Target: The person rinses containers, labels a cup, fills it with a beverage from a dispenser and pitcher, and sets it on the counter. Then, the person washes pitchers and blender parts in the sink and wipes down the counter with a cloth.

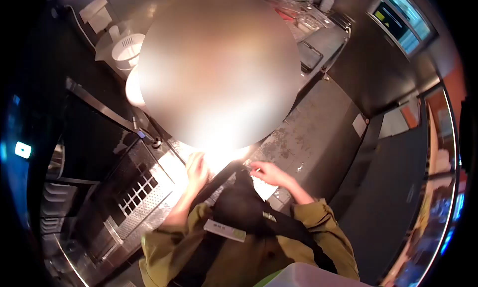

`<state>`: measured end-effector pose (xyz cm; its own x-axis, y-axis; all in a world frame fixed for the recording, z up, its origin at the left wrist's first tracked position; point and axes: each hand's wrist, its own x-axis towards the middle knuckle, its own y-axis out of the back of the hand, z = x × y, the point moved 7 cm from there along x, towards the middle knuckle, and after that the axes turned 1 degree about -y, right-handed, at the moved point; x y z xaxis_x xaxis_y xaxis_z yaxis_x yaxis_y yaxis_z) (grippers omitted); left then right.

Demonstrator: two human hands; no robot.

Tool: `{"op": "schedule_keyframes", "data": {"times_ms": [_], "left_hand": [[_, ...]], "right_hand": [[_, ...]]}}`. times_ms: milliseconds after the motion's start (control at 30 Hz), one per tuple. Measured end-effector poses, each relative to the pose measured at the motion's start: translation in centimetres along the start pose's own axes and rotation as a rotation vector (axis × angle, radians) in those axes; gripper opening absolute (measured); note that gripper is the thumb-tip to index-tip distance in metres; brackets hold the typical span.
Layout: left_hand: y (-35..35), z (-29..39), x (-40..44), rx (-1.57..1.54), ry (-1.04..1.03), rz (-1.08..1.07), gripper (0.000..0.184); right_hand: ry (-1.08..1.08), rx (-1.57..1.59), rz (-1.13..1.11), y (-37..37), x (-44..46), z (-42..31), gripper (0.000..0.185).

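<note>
1. Seeing a white sheet just bodyward of the right hand, way nearer to that than to the left hand.
2. Can't tell either grip, tbh: fingers bent, glare by the left.
3. Can't make out the sheet's long axis.

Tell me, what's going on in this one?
A person in olive-green sleeves has the left hand at the edge of a strong glare, fingers bent. The right hand is beside a bright white flat piece; I can't tell whether either hand grips anything. A large blur hides what lies ahead of them. Left of the hands is a silver perforated metal strip, with a white slotted plastic container farther off.
</note>
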<state>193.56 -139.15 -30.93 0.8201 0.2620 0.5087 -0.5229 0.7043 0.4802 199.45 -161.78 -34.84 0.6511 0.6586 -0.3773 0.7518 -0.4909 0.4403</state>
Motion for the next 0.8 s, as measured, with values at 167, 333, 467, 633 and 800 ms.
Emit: {"op": "schedule_keyframes", "data": {"times_ms": [167, 333, 467, 633, 800], "left_hand": [[-10.2, -1.0, 14.6, -0.033, 0.198, -0.135, 0.031], [-14.6, -8.7, 18.6, 0.528, 0.246, -0.055, 0.039], [-16.2, -8.5, 18.1, 0.642, 0.288, -0.106, 0.038], [-16.6, -7.8, 19.1, 0.610, 0.447, 0.016, 0.031], [-17.7, -8.0, 19.8, 0.678, 0.563, 0.196, 0.022]], "right_hand": [[0.038, -0.086, 0.193, 14.7, 3.4, 1.0, 0.035], [-0.032, 0.133, 0.054, 21.3, 9.1, 5.3, 0.032], [0.064, -0.038, -0.036, 28.5, 14.7, 1.6, 0.032], [0.731, -0.576, 0.029, 29.2, 24.5, -3.3, 0.036], [1.097, -0.973, -0.222, 22.8, 29.4, -2.5, 0.033]]}}
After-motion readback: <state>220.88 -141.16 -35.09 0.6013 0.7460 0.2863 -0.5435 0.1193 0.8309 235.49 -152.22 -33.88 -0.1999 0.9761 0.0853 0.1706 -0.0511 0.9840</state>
